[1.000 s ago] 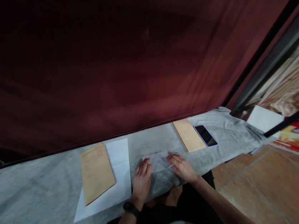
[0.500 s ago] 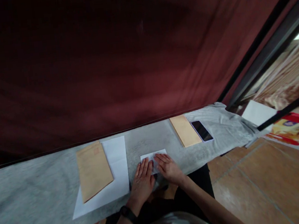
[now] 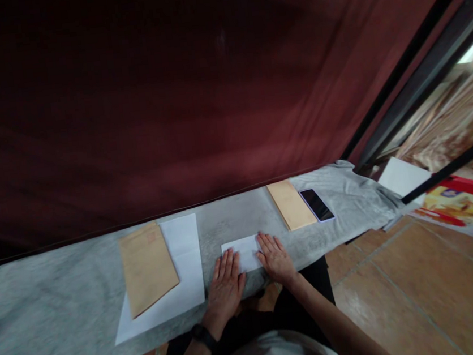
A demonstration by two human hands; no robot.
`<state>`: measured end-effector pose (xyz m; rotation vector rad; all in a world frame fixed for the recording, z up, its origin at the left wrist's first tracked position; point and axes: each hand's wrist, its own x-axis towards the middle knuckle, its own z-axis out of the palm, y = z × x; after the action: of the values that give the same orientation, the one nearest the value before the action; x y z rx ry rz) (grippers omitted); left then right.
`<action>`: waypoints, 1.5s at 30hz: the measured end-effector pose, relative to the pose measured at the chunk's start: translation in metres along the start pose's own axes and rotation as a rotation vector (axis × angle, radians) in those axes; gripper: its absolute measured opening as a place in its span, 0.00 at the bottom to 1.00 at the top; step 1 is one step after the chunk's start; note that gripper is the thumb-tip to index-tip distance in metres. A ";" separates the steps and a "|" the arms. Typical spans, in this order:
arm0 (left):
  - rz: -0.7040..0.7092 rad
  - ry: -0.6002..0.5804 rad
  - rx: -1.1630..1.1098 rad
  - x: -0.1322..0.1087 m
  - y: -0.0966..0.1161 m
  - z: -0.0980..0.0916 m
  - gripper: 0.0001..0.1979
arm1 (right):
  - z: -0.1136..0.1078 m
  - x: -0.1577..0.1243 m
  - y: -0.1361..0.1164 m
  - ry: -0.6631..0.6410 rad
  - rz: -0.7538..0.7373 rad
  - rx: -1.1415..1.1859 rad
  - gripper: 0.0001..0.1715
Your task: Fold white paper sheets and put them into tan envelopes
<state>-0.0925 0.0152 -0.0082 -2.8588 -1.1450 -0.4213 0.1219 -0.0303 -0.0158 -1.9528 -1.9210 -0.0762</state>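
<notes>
A small white piece of paper [image 3: 247,252], apparently folded, lies on the grey cloth near its front edge. Flat on the paper's left end rests my left hand [image 3: 225,281], fingers stretched out, with a dark band on the wrist. My right hand [image 3: 276,258] lies over the right end, its fingers also extended. Between the two hands the middle of the paper shows. Neither hand grips anything.
To the left, a brown envelope [image 3: 148,270] lies on larger white sheets [image 3: 189,262]. On the right are a stack of brown envelopes [image 3: 291,205] and a phone [image 3: 317,205]. A dark red curtain [image 3: 212,117] hangs behind the cloth-covered surface [image 3: 64,311].
My right hand has slid right, from the middle of the paper to its right end, uncovering the centre. My left hand has stayed at the left end.
</notes>
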 end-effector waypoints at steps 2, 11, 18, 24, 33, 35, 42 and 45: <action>-0.037 0.002 -0.004 0.001 0.005 0.002 0.28 | 0.000 -0.002 0.003 0.009 -0.001 -0.005 0.32; 0.011 -0.010 -0.030 0.020 0.051 0.004 0.28 | 0.000 -0.003 0.004 -0.001 -0.004 -0.030 0.32; -0.020 0.001 -0.002 0.008 0.040 0.004 0.30 | -0.001 -0.002 -0.018 0.032 0.083 0.041 0.30; -0.016 -0.018 0.006 0.005 0.040 0.008 0.35 | 0.002 -0.011 -0.052 -0.010 -0.035 0.141 0.30; -0.135 0.035 -0.028 -0.006 0.024 0.010 0.31 | 0.000 -0.025 -0.020 0.087 -0.058 0.034 0.35; -0.169 0.056 -0.024 -0.010 0.019 0.012 0.30 | -0.001 -0.026 -0.016 0.077 -0.027 0.017 0.34; -0.221 0.119 -0.027 -0.015 0.014 0.017 0.31 | -0.011 -0.007 -0.016 0.012 0.171 0.064 0.27; -0.221 0.127 -0.032 -0.014 0.016 0.017 0.31 | -0.016 0.008 -0.020 -0.018 0.305 0.107 0.27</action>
<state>-0.0877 -0.0034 -0.0269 -2.6942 -1.4463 -0.6257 0.1063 -0.0279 0.0060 -2.1521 -1.5813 0.1274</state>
